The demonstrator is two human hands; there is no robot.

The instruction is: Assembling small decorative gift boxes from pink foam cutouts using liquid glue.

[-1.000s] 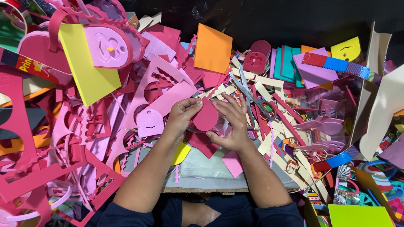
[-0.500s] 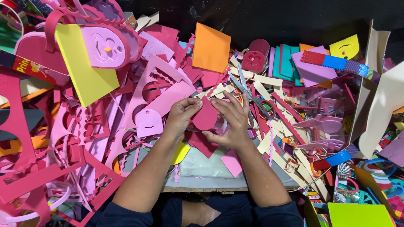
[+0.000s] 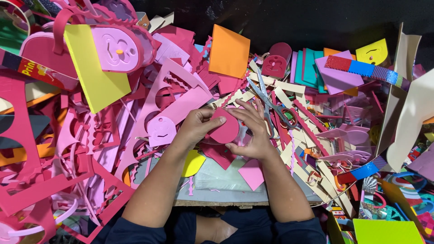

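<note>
1. A rounded, matte dark-pink foam piece (image 3: 224, 129) is pinched between both hands, at the centre of the heap
2. The left hand (image 3: 198, 126) is curled against its left edge; the right hand (image 3: 251, 131) is cupped over its right
3. Steel scissors (image 3: 270, 103) are seen just beyond the right hand, among cream strips
4. A smooth orange sheet (image 3: 229, 50) is seen farther beyond

The round dark-pink foam piece (image 3: 224, 129) is a flat, roughly circular cut-out with a smooth matte face turned up toward the camera. It is held slightly above the heap of foam scraps near the table's middle, its left and right edges covered by fingers.
</note>
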